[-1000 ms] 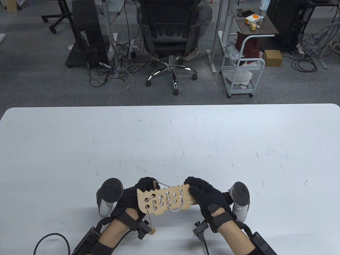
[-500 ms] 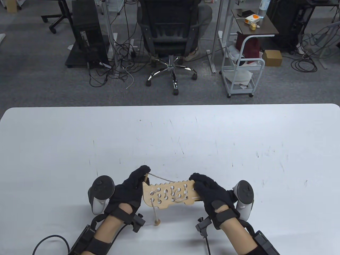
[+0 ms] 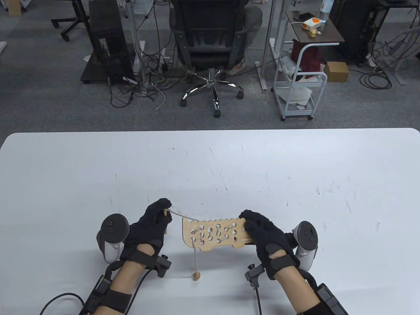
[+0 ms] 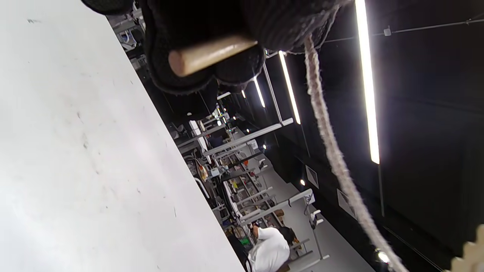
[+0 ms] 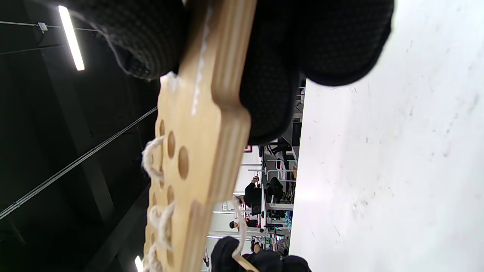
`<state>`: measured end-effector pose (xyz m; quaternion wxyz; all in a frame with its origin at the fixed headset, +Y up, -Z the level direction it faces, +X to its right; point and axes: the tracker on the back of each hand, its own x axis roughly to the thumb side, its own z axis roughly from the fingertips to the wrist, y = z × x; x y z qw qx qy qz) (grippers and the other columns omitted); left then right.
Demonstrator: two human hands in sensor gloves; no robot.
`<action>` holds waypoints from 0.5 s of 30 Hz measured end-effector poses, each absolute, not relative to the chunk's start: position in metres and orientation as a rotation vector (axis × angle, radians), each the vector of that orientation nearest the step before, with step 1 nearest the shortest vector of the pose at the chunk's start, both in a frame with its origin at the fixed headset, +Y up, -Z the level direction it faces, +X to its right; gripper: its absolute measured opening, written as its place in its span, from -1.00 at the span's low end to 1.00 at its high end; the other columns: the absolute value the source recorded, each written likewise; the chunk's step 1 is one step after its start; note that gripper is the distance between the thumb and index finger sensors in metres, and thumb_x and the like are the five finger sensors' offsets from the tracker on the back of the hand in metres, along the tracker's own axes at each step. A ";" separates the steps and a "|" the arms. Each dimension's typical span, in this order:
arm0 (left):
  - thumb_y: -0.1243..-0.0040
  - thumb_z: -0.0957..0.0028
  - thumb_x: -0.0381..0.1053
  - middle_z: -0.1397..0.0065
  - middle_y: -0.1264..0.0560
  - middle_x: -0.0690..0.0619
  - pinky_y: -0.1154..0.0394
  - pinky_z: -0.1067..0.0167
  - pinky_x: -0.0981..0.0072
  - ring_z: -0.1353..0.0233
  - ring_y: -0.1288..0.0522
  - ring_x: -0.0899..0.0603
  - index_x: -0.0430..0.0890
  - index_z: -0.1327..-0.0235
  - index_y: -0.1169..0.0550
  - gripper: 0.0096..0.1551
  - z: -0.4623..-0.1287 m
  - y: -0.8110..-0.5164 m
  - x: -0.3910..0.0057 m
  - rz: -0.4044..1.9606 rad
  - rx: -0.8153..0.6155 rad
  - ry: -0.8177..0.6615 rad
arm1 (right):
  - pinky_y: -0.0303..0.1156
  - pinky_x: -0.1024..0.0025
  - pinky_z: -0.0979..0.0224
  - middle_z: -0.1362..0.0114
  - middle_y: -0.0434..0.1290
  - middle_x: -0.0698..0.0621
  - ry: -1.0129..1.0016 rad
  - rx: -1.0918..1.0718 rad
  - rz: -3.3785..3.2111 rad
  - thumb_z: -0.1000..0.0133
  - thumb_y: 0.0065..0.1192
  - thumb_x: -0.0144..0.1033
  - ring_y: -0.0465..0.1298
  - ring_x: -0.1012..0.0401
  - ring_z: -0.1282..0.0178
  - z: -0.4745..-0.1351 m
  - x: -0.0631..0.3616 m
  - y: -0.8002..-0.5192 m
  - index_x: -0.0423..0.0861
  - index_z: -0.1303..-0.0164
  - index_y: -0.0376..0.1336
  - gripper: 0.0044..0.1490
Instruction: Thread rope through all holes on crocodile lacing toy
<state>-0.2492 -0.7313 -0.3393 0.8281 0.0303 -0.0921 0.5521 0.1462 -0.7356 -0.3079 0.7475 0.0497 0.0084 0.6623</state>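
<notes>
Holding the crocodile lacing toy point(image 3: 215, 234) just above the table point(image 3: 295, 170), near its front edge, between two gloved hands. Gripping the tail end of the board: the right hand point(image 3: 262, 234), fingers point(image 5: 332, 41) curled over one face and the thumb closing on the other in the right wrist view. Pinching the wooden needle point(image 4: 211, 54) at the rope's working end: the left hand point(image 3: 151, 226), fingers point(image 4: 242, 22) wrapped closed around the dowel, set just off the snout end.

Running taut from that pinch to the toothed far edge of the board: the rope point(image 3: 183, 215), then weaving on through several holes. Dangling from a hole near the snout toward the table: the other end, finishing in a small wooden bead point(image 3: 196, 276).

Judging by the layered edge, looking like thin, stiff, light plywood, best gripped by a bare end, away from the holes. Looking soft, limp and a little fuzzy: the rope, likely dragging in the holes, so better steered by the rigid needle than by the cord itself.

Angling inward from the near edge: both forearms, a tracker riding outboard of each hand.
</notes>
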 end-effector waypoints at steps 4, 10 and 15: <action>-0.26 0.06 -0.03 -0.18 -0.61 0.12 -0.24 -0.48 -0.26 -0.23 -0.63 -0.17 0.37 -0.28 -0.45 -0.40 -0.343 -0.732 -0.261 1.176 0.123 -0.140 | 0.54 0.12 -0.07 -0.13 0.65 -0.01 0.011 0.095 1.446 -0.06 0.31 -0.18 0.72 0.12 0.09 -0.310 0.150 -0.736 -0.08 -0.26 0.36 -0.44; -0.29 0.07 0.00 -0.14 -0.67 0.13 -0.28 -0.46 -0.24 -0.18 -0.67 -0.14 0.33 -0.20 -0.54 -0.48 -0.344 -0.731 -0.268 1.171 0.154 -0.115 | 0.54 0.11 -0.07 -0.13 0.65 -0.02 0.008 0.088 1.455 -0.06 0.32 -0.18 0.72 0.12 0.09 -0.311 0.151 -0.736 -0.09 -0.26 0.36 -0.44; -0.33 0.10 0.03 -0.12 -0.71 0.13 -0.31 -0.45 -0.22 -0.15 -0.70 -0.11 0.22 -0.14 -0.60 -0.52 -0.343 -0.731 -0.268 1.176 0.156 -0.108 | 0.54 0.12 -0.06 -0.12 0.65 -0.02 0.010 0.087 1.452 -0.06 0.32 -0.18 0.72 0.12 0.09 -0.311 0.150 -0.737 -0.09 -0.26 0.36 -0.44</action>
